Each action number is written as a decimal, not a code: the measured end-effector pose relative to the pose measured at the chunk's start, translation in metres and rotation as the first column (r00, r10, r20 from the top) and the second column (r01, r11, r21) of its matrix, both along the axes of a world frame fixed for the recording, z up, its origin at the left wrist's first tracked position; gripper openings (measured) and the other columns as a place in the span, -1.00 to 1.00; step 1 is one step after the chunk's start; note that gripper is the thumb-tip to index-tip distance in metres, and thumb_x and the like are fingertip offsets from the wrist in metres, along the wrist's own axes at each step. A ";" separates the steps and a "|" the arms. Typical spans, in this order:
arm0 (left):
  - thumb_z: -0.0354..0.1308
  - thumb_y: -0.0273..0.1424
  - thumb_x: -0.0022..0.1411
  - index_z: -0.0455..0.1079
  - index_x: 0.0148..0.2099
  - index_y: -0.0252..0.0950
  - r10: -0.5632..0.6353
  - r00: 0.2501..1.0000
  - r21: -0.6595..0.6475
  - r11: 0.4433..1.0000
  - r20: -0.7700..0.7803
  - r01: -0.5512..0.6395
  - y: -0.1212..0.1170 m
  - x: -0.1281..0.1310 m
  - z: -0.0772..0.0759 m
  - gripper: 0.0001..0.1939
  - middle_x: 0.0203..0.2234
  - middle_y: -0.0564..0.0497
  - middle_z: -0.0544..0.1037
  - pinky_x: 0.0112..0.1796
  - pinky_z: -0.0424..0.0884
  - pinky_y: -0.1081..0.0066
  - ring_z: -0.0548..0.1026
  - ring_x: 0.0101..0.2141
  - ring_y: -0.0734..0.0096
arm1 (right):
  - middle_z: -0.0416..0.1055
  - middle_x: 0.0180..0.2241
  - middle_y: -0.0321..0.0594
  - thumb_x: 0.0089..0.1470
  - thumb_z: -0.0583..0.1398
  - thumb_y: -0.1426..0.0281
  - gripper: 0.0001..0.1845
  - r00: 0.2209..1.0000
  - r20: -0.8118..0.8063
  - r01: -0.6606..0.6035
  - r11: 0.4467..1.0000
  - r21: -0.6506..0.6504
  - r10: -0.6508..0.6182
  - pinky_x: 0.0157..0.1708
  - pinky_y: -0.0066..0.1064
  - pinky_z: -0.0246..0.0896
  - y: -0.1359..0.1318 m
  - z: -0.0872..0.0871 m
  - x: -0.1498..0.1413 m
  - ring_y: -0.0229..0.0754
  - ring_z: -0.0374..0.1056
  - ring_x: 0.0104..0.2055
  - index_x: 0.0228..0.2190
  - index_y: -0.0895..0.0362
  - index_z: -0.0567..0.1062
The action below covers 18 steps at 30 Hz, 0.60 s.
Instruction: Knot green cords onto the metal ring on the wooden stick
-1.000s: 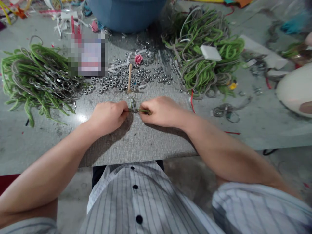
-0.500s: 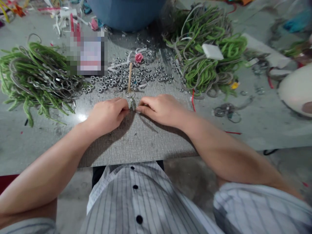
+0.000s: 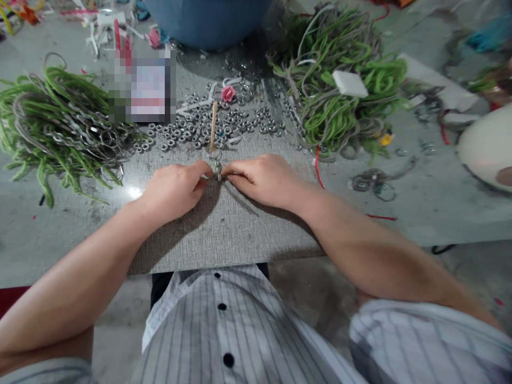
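Observation:
Between my two hands, at the middle of the table, sits a small cord piece with metal nuts [image 3: 217,169] on it. A thin grey cord end [image 3: 242,202] trails from it toward me on the right. My left hand [image 3: 178,184] pinches its left side, thumb against forefinger. From the right, my right hand [image 3: 260,178] pinches the cord close to the nuts. Just beyond, a wooden stick [image 3: 213,125] stands upright, with a wire ring or cord loop [image 3: 215,154] at its foot. My fingers hide part of the cord.
Loose metal nuts [image 3: 196,128] lie scattered behind the stick. Bundles of green and grey cord lie left [image 3: 60,133] and right [image 3: 340,85]. A blue tub [image 3: 208,26] stands at the back. A pink rose [image 3: 228,94] and a white block [image 3: 350,84] are near.
My right fingertips have shifted slightly left toward the nuts. The left fingers have drawn back a little, and the nuts between the hands show more clearly.

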<state>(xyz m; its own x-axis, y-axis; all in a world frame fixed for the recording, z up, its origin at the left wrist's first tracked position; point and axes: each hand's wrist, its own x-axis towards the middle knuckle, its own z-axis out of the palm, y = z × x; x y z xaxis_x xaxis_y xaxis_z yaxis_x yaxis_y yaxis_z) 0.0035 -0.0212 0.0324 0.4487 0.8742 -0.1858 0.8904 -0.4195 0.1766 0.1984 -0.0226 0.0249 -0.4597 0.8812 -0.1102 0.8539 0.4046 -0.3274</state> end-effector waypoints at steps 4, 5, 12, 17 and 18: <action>-0.07 -0.41 0.23 0.44 0.07 -0.18 -0.005 0.999 -0.021 1.000 -0.048 0.004 -0.001 0.001 0.002 -0.59 -0.39 -0.08 0.61 -0.32 0.38 0.32 0.57 -0.31 0.14 | 0.59 -0.18 -0.27 0.17 0.06 0.43 -0.63 1.000 -0.007 -0.011 1.000 -0.021 0.011 -0.32 -0.38 0.08 -0.001 0.003 0.000 -0.15 0.45 -0.21 -0.09 -0.04 0.56; -0.07 -0.41 0.22 0.44 0.07 -0.17 -0.011 0.998 -0.024 1.000 -0.058 0.010 -0.001 0.002 0.002 -0.58 -0.38 -0.08 0.61 -0.32 0.38 0.32 0.57 -0.30 0.14 | 0.59 -0.19 -0.28 0.17 0.06 0.44 -0.63 1.000 -0.004 -0.010 1.000 -0.023 0.009 -0.32 -0.38 0.09 -0.001 0.003 0.000 -0.15 0.45 -0.21 -0.09 -0.05 0.56; -0.08 -0.32 0.26 0.47 0.02 -0.19 0.034 0.999 -0.017 0.999 -0.016 -0.034 -0.001 0.001 0.002 -0.61 -0.41 -0.08 0.60 -0.32 0.38 0.29 0.56 -0.32 0.12 | 0.58 -0.31 -0.19 0.16 0.09 0.27 -0.68 0.999 -0.006 0.038 0.999 0.005 -0.038 -0.39 -0.37 -0.01 -0.001 0.001 -0.003 -0.11 0.44 -0.27 -0.14 0.05 0.57; -0.01 -0.17 0.24 0.44 0.01 -0.22 0.042 0.999 -0.034 0.999 -0.025 -0.042 -0.002 0.003 0.003 -0.60 -0.42 -0.08 0.60 -0.31 0.38 0.27 0.55 -0.32 0.10 | 0.54 -0.35 -0.17 0.12 0.14 0.12 -0.62 0.999 0.026 0.037 0.999 -0.003 -0.037 -0.44 -0.38 -0.13 -0.002 -0.001 -0.004 -0.11 0.40 -0.31 -0.16 0.11 0.52; -0.01 -0.18 0.24 0.43 0.01 -0.21 0.049 0.998 -0.033 0.998 -0.034 -0.050 -0.002 0.003 0.002 -0.61 -0.41 -0.08 0.60 -0.30 0.38 0.28 0.55 -0.31 0.11 | 0.54 -0.36 -0.18 0.13 0.14 0.14 -0.64 0.999 0.030 0.037 0.999 -0.003 -0.037 -0.44 -0.38 -0.15 -0.002 -0.002 -0.005 -0.12 0.39 -0.32 -0.17 0.11 0.52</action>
